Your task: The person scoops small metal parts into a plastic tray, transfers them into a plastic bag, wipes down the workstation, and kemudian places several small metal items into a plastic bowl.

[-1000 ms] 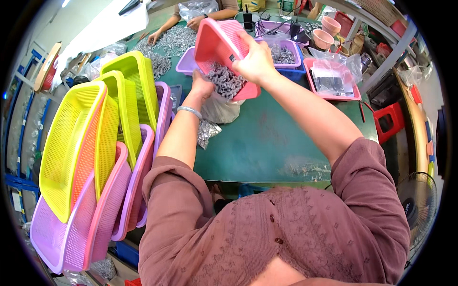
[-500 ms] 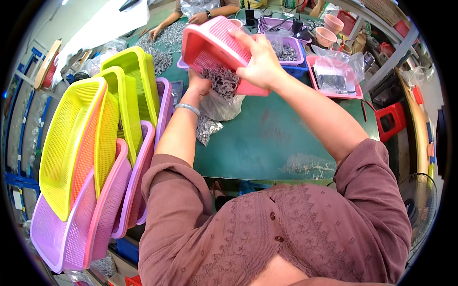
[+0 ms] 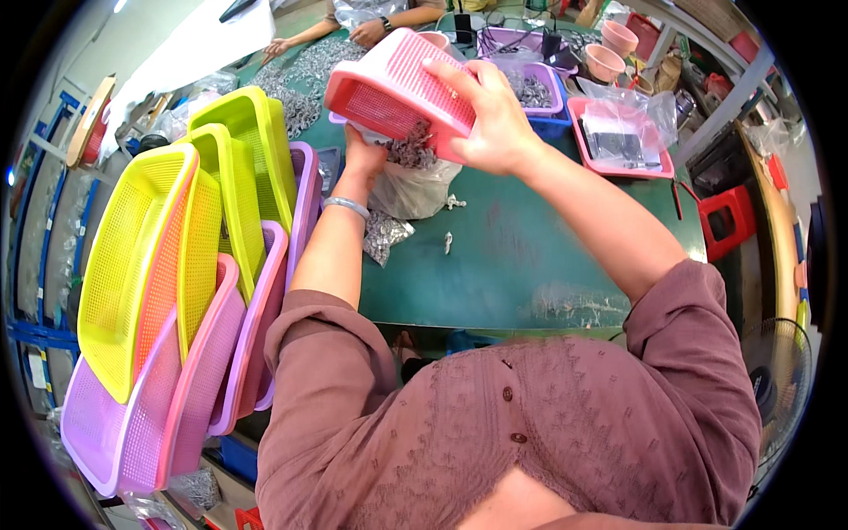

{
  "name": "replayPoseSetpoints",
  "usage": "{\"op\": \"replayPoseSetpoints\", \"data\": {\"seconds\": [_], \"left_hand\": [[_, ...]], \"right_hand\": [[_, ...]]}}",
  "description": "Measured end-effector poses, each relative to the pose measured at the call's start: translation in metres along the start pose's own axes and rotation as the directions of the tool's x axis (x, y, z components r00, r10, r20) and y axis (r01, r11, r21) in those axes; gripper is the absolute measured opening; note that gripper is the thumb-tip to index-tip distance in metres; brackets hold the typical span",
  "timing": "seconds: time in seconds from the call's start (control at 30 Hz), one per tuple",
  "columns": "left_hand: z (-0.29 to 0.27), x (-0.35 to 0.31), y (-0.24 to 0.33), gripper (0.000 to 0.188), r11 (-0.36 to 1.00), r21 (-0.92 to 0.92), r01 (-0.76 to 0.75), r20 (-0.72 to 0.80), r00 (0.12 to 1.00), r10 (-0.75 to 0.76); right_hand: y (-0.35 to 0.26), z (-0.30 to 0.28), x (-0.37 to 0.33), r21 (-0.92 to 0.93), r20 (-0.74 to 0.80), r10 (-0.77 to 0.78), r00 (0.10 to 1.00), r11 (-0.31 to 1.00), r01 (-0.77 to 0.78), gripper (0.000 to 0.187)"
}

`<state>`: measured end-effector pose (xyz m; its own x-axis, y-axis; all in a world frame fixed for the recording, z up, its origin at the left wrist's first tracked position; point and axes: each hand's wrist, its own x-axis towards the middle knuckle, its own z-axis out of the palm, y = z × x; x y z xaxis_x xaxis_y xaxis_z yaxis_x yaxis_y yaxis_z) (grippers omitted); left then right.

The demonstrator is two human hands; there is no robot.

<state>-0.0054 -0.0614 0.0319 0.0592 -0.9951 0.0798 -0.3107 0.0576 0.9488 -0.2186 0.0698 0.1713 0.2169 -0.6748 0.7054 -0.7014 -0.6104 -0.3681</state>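
Note:
A pink mesh basket (image 3: 415, 71) is tipped over on its side, its opening facing down and left. My right hand (image 3: 495, 115) grips the basket by its base and side. Small grey metal-looking parts (image 3: 412, 148) spill from its lower edge into a clear plastic bag (image 3: 408, 190) standing on the table. At the bag's mouth, my left hand (image 3: 366, 159) is closed on its left edge, partly under the basket; its fingertips are hidden. Two loose parts, one light piece (image 3: 455, 202) and a smaller piece (image 3: 448, 242), lie on the table right of the bag.
Stacked yellow, pink and purple baskets (image 3: 132, 274) stand close by my left arm. A small packed bag (image 3: 385, 235) lies on the green table (image 3: 512, 283). Across it, a co-worker's hand (image 3: 367, 34) is near heaped grey parts (image 3: 309, 75). A pink tray (image 3: 618, 163) sits at right.
The basket has tipped further and shifted slightly left, and fewer parts remain at its lip. Two loose parts now lie on the table. The co-worker's other hand has moved back from the heap.

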Motion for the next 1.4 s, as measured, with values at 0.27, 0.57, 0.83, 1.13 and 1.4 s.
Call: {"op": "replayPoseSetpoints", "data": {"seconds": [0.27, 0.57, 0.83, 1.13, 1.4], "left_hand": [[0.004, -0.018, 0.001, 0.085, 0.994, 0.103, 0.029, 0.041, 0.999, -0.033], [0.006, -0.017, 0.009, 0.075, 0.985, 0.163, -0.048, 0.063, 0.997, 0.039], [0.010, -0.015, 0.012, 0.072, 0.808, 0.583, -0.081, 0.064, 0.997, 0.054], [0.051, -0.120, 0.057, 0.056, 0.298, 0.708, -0.640, 0.426, 0.724, 0.543], [0.113, -0.187, -0.030, 0.044, 0.500, 0.721, -0.480, 0.658, 0.699, -0.278]], "right_hand": [[0.010, -0.013, -0.007, 0.046, -0.075, -0.047, 0.996, 0.998, 0.050, 0.076], [0.005, -0.021, -0.012, -0.063, -0.046, -0.148, 0.988, 0.987, 0.145, 0.074], [0.051, -0.064, -0.034, -0.114, -0.346, -0.170, 0.923, 0.984, 0.139, 0.066], [0.116, -0.226, -0.262, 0.891, -0.104, 0.950, 0.293, 0.220, -0.396, 0.048], [0.108, -0.222, -0.430, 0.985, -0.167, 0.971, -0.168, 0.156, -0.076, 0.050]]}}
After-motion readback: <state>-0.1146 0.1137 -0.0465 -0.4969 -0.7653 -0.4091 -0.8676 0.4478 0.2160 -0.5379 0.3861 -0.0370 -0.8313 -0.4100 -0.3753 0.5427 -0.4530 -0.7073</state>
